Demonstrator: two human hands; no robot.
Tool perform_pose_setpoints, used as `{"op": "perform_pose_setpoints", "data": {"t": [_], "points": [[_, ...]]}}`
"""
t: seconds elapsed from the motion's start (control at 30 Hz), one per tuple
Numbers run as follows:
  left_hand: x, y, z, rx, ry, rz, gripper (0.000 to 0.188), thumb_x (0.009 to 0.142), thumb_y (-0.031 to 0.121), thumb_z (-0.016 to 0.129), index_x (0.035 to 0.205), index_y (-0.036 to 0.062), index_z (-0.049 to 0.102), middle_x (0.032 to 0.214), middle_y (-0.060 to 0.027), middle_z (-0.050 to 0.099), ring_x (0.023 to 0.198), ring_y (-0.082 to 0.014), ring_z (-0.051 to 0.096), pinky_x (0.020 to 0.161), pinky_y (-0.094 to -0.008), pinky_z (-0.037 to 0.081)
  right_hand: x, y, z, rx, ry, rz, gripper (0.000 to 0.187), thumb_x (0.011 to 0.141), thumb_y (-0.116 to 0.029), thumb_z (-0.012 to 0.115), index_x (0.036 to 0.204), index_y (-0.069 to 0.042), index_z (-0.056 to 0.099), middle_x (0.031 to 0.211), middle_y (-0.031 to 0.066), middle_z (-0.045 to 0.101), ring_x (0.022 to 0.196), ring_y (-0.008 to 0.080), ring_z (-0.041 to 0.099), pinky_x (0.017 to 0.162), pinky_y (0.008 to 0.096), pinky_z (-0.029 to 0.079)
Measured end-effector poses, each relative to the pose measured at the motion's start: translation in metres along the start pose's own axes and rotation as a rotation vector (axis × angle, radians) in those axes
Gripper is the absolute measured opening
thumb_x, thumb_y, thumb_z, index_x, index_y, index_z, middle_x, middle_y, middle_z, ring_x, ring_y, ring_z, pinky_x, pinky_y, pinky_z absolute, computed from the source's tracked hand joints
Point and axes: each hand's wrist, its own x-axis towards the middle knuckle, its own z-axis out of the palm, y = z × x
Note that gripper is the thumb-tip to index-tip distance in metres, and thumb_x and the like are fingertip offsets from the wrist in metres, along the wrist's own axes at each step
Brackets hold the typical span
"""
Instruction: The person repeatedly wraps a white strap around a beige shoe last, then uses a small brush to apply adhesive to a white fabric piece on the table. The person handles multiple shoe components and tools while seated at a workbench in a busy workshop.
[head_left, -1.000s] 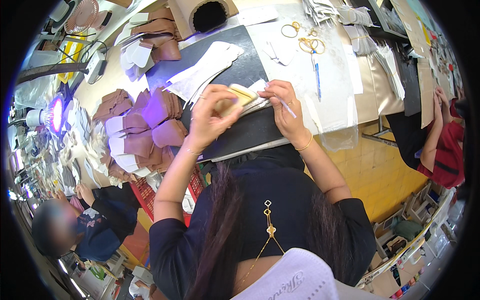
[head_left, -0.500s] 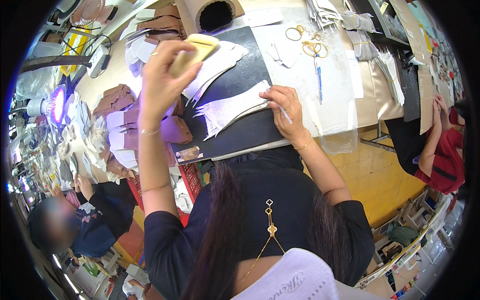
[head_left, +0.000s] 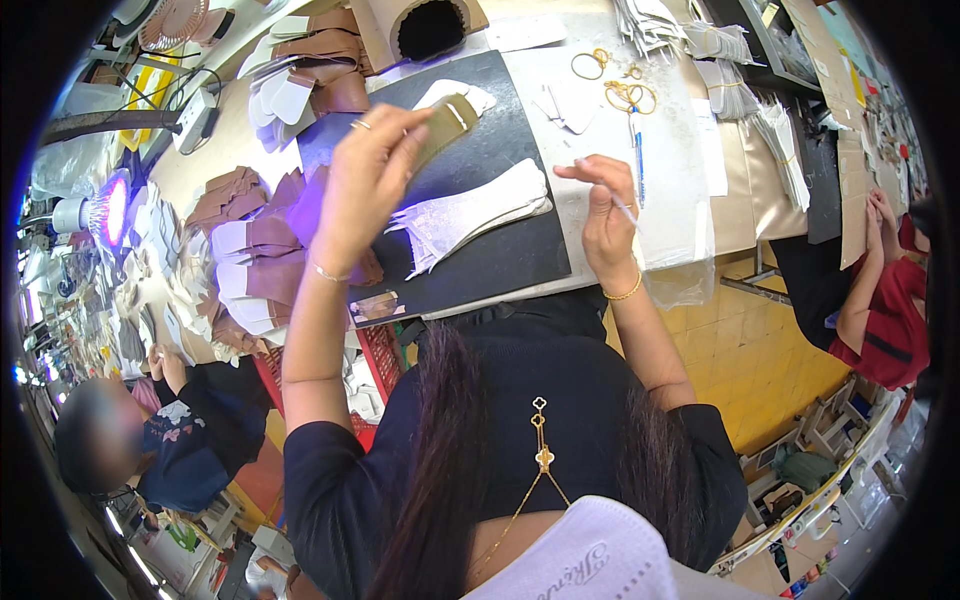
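My left hand [head_left: 372, 190] is closed on a flat yellowish piece with a rounded end and a slot [head_left: 450, 128], held above the black mat [head_left: 500, 260]. Behind that piece, a fan of white cut pieces [head_left: 472, 95] is partly hidden. Nearer to me on the mat lies a second fanned stack of white pieces [head_left: 475, 215], touched by neither hand. To its right, my right hand [head_left: 608, 225] is raised with a thin pale stick [head_left: 622, 206] between its fingers; the index finger points left.
Brown and white stacked pieces [head_left: 255, 265] crowd the mat's left side near a glowing lamp [head_left: 115, 210]. Yellow rubber bands [head_left: 630, 98] and a blue pen [head_left: 640, 165] lie at right. A cardboard tube box [head_left: 470, 15] stands behind. Co-workers sit on both sides.
My left hand has moved right and down with the yellowish piece, now tilted differently. My right hand has drawn away rightward from the near white stack, keeping the stick.
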Motion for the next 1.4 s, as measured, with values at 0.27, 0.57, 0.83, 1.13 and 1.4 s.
{"op": "perform_pose_setpoints", "data": {"t": [0.27,0.57,0.83,1.13,1.4], "points": [[-0.037,0.007,0.068,-0.048,-0.193,0.011,0.040,0.078,0.018,0.080,0.112,0.0027,0.068,0.112,-0.0117,0.067,0.101,-0.0323,0.064,0.086,-0.0386,0.052,0.004,-0.004,-0.005,0.102,0.070,0.051,0.024,0.107,-0.021,0.044,0.115,-0.002,0.056,0.108,0.0130,0.057,0.093,0.0202,0.068,0.085,0.0312,0.052],[-0.051,0.008,0.091,0.272,-0.041,0.164,0.027,0.075,0.021,0.082,0.098,0.0086,0.077,0.115,-0.0029,0.073,0.084,-0.0220,0.060,0.077,-0.0315,0.053,-0.004,-0.004,-0.006,-0.036,-0.023,0.064,0.031,0.109,-0.026,0.039,0.114,-0.001,0.056,0.107,0.0137,0.058,0.092,0.0224,0.070,0.087,0.0336,0.052],[-0.049,0.009,0.093,0.292,-0.038,0.172,0.027,0.076,0.022,0.082,0.099,0.0085,0.076,0.114,-0.0033,0.073,0.082,-0.0223,0.060,0.075,-0.0316,0.053,0.003,-0.007,-0.007,-0.087,-0.040,0.049,0.028,0.107,-0.023,0.043,0.107,-0.001,0.062,0.100,0.0120,0.065,0.089,0.0204,0.065,0.085,0.0329,0.050],[-0.047,0.007,0.094,0.303,-0.040,0.224,0.027,0.077,0.022,0.078,0.099,0.0070,0.074,0.111,-0.0065,0.073,0.082,-0.0227,0.061,0.073,-0.0329,0.053,0.020,-0.018,0.008,-0.196,-0.246,0.112,0.021,0.101,-0.017,0.055,0.093,-0.002,0.068,0.083,0.0090,0.068,0.078,0.0245,0.062,0.077,0.0359,0.047],[-0.050,0.006,0.096,0.315,-0.039,0.231,0.028,0.079,0.024,0.076,0.100,0.0063,0.074,0.112,-0.0071,0.072,0.084,-0.0223,0.061,0.073,-0.0338,0.052,0.031,-0.018,0.015,-0.352,-0.286,-0.081,0.006,0.090,-0.014,0.067,0.089,-0.009,0.064,0.079,0.0050,0.064,0.071,0.0255,0.061,0.071,0.0366,0.045]]}}
